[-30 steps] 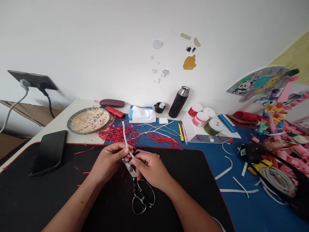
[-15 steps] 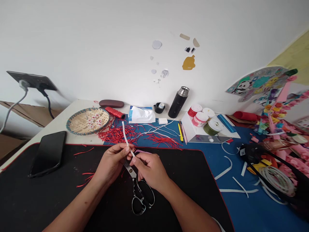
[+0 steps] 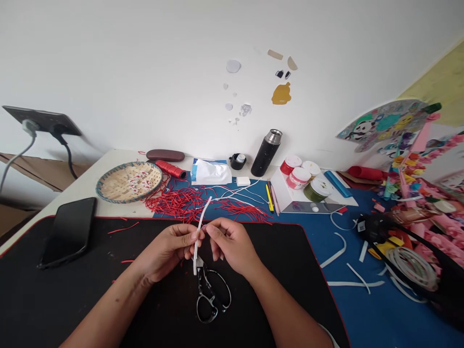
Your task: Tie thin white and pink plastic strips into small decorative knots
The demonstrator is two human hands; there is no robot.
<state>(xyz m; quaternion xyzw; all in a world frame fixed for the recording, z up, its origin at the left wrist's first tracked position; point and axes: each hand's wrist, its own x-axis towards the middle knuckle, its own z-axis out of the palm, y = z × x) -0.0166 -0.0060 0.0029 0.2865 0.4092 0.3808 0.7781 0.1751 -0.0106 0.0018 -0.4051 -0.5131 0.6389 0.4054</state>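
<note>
My left hand (image 3: pixel 166 252) and my right hand (image 3: pixel 230 244) are held close together above a black desk mat (image 3: pixel 108 246). Both pinch a narrow white strip (image 3: pixel 200 232), which stands almost upright between my fingertips and curves to the right at its top. Directly below my hands lie black-handled scissors (image 3: pixel 208 295), their blades mostly hidden behind the strip and my fingers. Neither hand touches them.
Shredded red strands (image 3: pixel 177 204) lie on a blue mat beyond the black one, near a woven basket (image 3: pixel 128 182). A black phone (image 3: pixel 68 232) lies to the left. Loose white strips (image 3: pixel 355 283) and a black bag (image 3: pixel 377 229) lie right, with jars and a black flask (image 3: pixel 266 153) behind.
The white strip has swung from leaning left to nearly upright, its lower end now lower and in front of the scissors. My hands have moved slightly apart, and the pink strip no longer shows.
</note>
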